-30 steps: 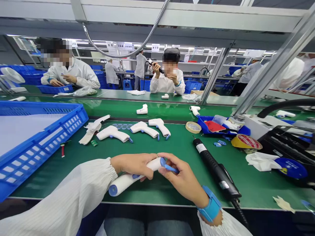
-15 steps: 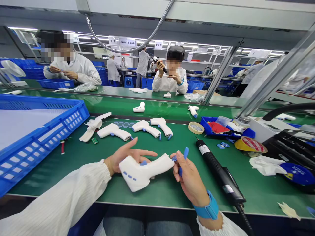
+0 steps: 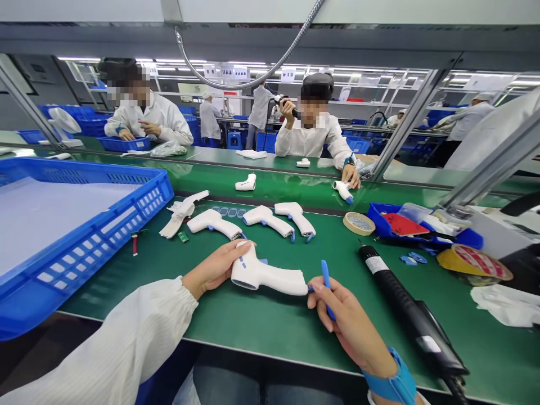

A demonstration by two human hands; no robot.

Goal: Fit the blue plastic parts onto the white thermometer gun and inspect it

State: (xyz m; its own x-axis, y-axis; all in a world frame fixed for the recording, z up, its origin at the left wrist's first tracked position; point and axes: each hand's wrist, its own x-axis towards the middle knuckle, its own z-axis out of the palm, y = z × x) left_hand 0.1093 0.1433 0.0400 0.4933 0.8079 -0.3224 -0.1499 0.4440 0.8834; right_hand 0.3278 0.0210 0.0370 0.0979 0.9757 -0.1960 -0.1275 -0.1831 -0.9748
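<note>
My left hand (image 3: 216, 266) grips the head end of a white handheld thermometer (image 3: 265, 274) that lies just above the green bench (image 3: 253, 320). At the butt of its handle, my right hand (image 3: 343, 315) pinches a small blue plastic cover (image 3: 325, 281), with a blue strap on that wrist. Three more white thermometers (image 3: 270, 218) lie in a row behind. A white half shell (image 3: 180, 212) lies to their left.
A large blue crate (image 3: 84, 225) stands at the left. A black electric screwdriver (image 3: 405, 306) lies at the right, past it a tape roll (image 3: 358, 223), a blue parts tray (image 3: 388, 228) and yellow tape (image 3: 475, 261). Across the belt sit two people in white coats; one person's hand rests on a thermometer (image 3: 342, 190).
I turned the thermometer over and lowered it toward the bench, left hand moving to its head. The blue cover stays pinched in my right hand. The person opposite reached down to a thermometer.
</note>
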